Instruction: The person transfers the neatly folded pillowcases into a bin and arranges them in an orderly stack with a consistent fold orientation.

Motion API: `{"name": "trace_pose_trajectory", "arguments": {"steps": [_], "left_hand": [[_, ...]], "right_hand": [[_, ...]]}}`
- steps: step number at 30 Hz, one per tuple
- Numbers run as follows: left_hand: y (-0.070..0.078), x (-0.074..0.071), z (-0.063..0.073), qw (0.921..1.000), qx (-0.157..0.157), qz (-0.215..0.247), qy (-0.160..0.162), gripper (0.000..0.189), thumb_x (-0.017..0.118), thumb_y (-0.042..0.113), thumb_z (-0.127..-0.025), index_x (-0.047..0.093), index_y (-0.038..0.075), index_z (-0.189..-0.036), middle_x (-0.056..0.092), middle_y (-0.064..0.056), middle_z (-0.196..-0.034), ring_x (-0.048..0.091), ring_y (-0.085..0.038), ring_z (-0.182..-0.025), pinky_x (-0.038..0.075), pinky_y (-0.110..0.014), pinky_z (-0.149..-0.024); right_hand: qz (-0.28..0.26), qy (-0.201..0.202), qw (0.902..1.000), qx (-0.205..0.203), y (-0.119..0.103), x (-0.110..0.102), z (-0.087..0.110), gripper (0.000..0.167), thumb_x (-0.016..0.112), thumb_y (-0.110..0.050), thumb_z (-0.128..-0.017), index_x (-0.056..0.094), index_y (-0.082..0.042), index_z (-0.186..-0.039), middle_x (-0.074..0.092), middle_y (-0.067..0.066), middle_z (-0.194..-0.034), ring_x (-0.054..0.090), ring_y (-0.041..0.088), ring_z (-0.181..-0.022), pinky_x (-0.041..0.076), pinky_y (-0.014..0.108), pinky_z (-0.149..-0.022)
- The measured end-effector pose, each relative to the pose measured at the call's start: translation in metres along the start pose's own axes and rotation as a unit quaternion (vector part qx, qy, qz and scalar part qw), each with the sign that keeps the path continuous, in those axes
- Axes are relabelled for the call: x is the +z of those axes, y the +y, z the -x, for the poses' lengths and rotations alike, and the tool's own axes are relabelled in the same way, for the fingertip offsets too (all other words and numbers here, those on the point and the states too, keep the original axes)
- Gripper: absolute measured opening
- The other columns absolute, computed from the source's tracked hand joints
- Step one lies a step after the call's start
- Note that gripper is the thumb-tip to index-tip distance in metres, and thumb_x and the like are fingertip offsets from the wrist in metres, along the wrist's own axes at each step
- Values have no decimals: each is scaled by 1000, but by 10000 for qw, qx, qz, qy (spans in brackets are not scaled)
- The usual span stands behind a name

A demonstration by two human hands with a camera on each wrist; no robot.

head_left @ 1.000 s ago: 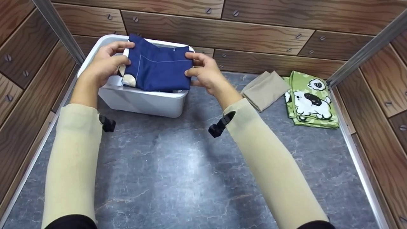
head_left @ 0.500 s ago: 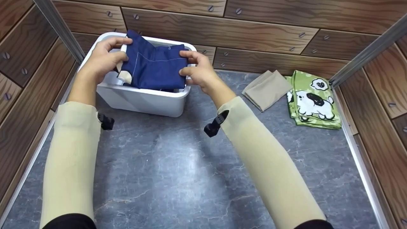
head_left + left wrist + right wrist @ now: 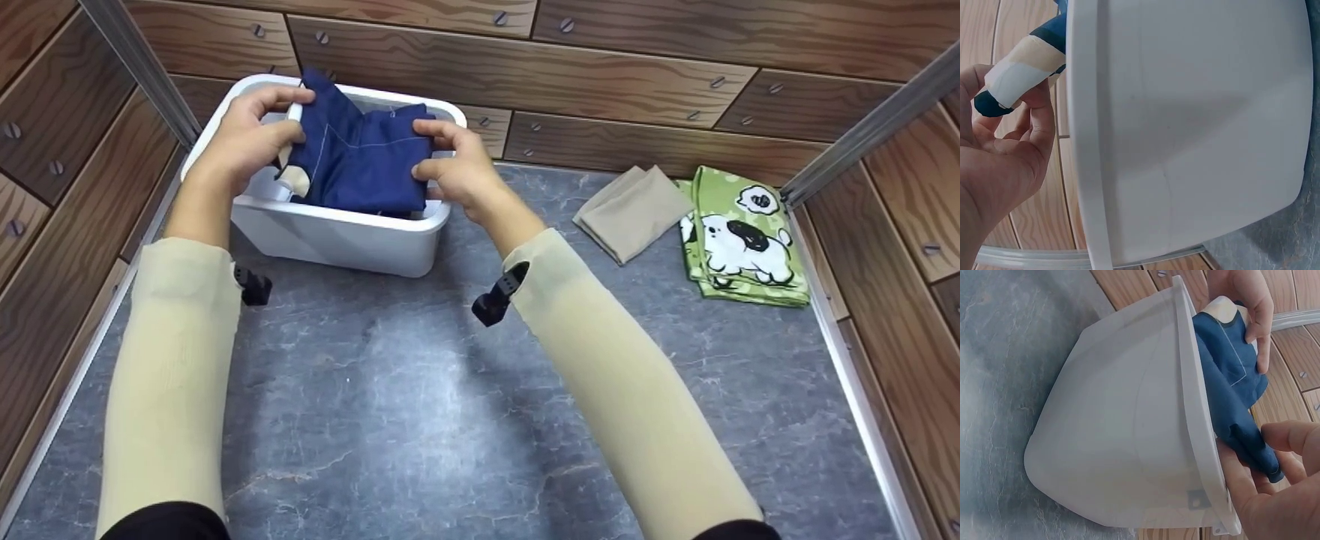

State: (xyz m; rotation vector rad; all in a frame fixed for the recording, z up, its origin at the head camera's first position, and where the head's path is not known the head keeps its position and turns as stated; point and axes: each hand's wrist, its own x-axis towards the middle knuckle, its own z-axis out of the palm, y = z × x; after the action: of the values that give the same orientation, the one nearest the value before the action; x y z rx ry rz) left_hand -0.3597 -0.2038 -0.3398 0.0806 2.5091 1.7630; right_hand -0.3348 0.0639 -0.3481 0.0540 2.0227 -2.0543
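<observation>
A folded navy cloth with pale stitching lies across the mouth of a white plastic bin, partly below its rim. My left hand pinches the cloth's left edge, where white and cream patches show; the left wrist view shows thumb and fingers on that rolled edge. My right hand pinches the opposite edge between thumb and fingers. In the right wrist view the navy cloth sags between both hands, over the bin's rim. The cloth's underside and most of the bin's inside are hidden.
To the right on the grey marbled floor lie a folded beige cloth and a folded green cloth with a dog print. Wood-patterned walls with metal corner posts enclose the floor.
My right hand has moved left, bringing the navy cloth's right edge inward, away from the bin's right end. My left hand keeps its pinch, nearly in place.
</observation>
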Motion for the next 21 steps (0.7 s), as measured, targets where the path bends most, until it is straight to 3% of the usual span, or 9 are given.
{"name": "trace_pose_trajectory", "arguments": {"steps": [7, 12, 21], "left_hand": [[-4, -1, -3, 10000, -3, -62, -63, 52, 54, 2, -87, 60, 16, -137, 47, -3, -131, 50, -13, -108, 48, -19, -82], [-8, -3, -6, 9991, 38, -423, -90, 54, 52, 3, -88, 57, 14, -140, 45, -8, -139, 51, -14, -108, 48, -21, -83], [-17, -4, -7, 9974, 123, -700, -152, 54, 51, 5, -89, 54, 12, -142, 45, -12, -144, 44, -22, -125, 42, -24, -90]], "right_hand": [[14, -86, 10000, 24, -2, 3, -1, 64, 57, 20, -84, 55, -11, -140, 48, 13, -131, 61, 29, -108, 60, 45, -81], [120, -130, 9998, 77, -5, 4, -2, 64, 56, 19, -85, 53, -12, -142, 49, 13, -134, 61, 30, -111, 60, 48, -82], [186, -213, 9995, 154, -5, 7, -2, 63, 57, 15, -87, 51, -12, -144, 47, 15, -140, 60, 31, -113, 57, 53, -86]]}}
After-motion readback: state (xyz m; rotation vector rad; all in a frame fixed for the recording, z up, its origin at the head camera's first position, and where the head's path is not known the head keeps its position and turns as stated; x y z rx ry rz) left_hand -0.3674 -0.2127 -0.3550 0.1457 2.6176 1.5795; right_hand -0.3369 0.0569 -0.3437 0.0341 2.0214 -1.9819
